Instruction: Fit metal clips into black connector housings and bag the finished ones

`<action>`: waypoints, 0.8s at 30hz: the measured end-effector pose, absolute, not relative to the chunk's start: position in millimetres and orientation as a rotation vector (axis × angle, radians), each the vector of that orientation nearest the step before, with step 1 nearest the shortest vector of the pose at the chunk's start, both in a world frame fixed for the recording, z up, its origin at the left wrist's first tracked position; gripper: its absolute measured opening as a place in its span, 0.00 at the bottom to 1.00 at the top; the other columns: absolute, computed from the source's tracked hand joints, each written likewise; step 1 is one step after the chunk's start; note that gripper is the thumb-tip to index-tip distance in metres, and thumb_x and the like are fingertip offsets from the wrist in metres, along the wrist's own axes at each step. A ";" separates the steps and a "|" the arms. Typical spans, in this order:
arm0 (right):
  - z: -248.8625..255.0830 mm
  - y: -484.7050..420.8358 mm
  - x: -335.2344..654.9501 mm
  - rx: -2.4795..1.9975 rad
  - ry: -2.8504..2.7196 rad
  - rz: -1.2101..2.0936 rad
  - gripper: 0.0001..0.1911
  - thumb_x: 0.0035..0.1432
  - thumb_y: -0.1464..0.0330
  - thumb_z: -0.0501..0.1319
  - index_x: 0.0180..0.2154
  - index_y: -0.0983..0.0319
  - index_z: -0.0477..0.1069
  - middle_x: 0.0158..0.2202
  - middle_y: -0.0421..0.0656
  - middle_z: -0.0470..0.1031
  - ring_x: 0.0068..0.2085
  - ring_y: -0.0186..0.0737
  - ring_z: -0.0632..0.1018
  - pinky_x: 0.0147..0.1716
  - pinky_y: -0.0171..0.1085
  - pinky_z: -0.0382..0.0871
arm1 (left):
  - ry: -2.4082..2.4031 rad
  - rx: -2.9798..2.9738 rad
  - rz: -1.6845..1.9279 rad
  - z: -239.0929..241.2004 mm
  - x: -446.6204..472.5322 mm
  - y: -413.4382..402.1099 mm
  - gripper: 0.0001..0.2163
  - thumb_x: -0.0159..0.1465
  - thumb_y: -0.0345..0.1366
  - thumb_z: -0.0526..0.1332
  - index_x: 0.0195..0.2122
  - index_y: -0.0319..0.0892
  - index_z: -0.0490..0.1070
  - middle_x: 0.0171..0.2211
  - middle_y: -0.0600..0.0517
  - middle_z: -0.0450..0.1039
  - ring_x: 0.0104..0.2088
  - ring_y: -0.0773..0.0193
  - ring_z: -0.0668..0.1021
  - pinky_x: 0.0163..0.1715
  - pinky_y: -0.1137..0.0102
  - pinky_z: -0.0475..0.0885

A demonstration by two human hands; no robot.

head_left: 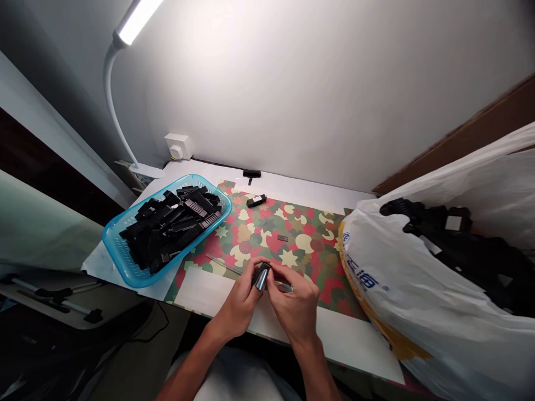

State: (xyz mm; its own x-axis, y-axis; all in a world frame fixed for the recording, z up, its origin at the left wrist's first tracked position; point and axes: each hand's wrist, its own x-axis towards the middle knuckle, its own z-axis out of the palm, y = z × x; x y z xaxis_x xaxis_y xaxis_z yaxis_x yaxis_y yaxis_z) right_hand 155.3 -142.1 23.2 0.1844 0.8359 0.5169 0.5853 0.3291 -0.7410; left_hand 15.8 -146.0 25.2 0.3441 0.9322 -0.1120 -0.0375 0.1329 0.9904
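Observation:
Near the front of the table, my left hand (241,294) is closed around a small black part with a shiny curved face (262,277). My right hand (297,301) is closed too, its thumb and fingers pinching the right side of the same part. Fingers cover much of it, so its full shape is hidden. Just beyond my left hand, a thin grey strip (221,263) lies on the camouflage-patterned mat (244,234). A small flat dark piece (282,238) rests farther back, and a black part with a white label (256,200) sits behind that.
To the left stands a blue plastic basket (109,236) heaped with black plastic parts (175,223). A white plastic bag (376,262) holding larger black parts (455,245) bulges at the right. Another black piece (251,174) lies by the wall, and a lit lamp (109,94) rises at back left.

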 end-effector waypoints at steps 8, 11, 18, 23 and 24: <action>16.4 -135.7 159.6 -1.263 -1.242 0.741 0.06 0.64 0.69 0.67 0.38 0.62 0.84 0.33 0.46 0.87 0.31 0.44 0.88 0.30 0.34 0.85 | 1.010 0.950 0.992 5.0 9.4 -142.2 0.23 0.74 0.58 0.56 0.62 0.52 0.59 0.37 0.55 0.69 0.30 0.66 0.68 0.31 0.71 0.66; 16.1 -139.7 161.7 -1.180 -1.065 1.038 0.08 0.64 0.64 0.69 0.35 0.62 0.82 0.29 0.45 0.85 0.30 0.43 0.87 0.31 0.36 0.85 | 0.981 0.803 1.021 8.1 9.5 -137.3 0.25 0.70 0.61 0.61 0.58 0.52 0.58 0.35 0.57 0.68 0.29 0.67 0.69 0.29 0.74 0.64; 18.5 -155.6 151.4 -0.807 -0.394 1.599 0.19 0.58 0.58 0.73 0.26 0.59 0.68 0.20 0.34 0.70 0.17 0.31 0.70 0.12 0.28 0.65 | 0.965 0.691 1.181 6.0 14.7 -134.4 0.27 0.66 0.62 0.65 0.55 0.51 0.58 0.32 0.58 0.69 0.25 0.69 0.68 0.23 0.76 0.60; 26.1 -157.1 150.2 -0.798 -0.339 1.813 0.24 0.60 0.53 0.72 0.26 0.58 0.63 0.16 0.30 0.64 0.13 0.27 0.59 0.09 0.26 0.52 | 0.996 0.647 1.168 11.3 16.2 -136.2 0.27 0.65 0.61 0.67 0.53 0.51 0.61 0.33 0.57 0.71 0.26 0.69 0.71 0.25 0.76 0.63; 26.1 -156.7 150.9 -0.805 -0.352 1.847 0.25 0.60 0.53 0.73 0.26 0.58 0.62 0.15 0.29 0.63 0.13 0.26 0.56 0.09 0.25 0.50 | 1.003 0.643 1.167 13.1 16.4 -136.4 0.26 0.65 0.60 0.67 0.53 0.51 0.61 0.33 0.57 0.71 0.26 0.69 0.71 0.25 0.76 0.63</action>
State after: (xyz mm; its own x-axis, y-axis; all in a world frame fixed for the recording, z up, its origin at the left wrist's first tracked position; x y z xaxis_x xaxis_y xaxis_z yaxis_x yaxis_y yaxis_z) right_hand 150.9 -156.7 26.1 -0.2308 0.9020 -0.3648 -0.7044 -0.4135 -0.5769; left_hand 16.4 -136.4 13.1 0.0663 0.9507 -0.3030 -0.4422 0.3002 0.8451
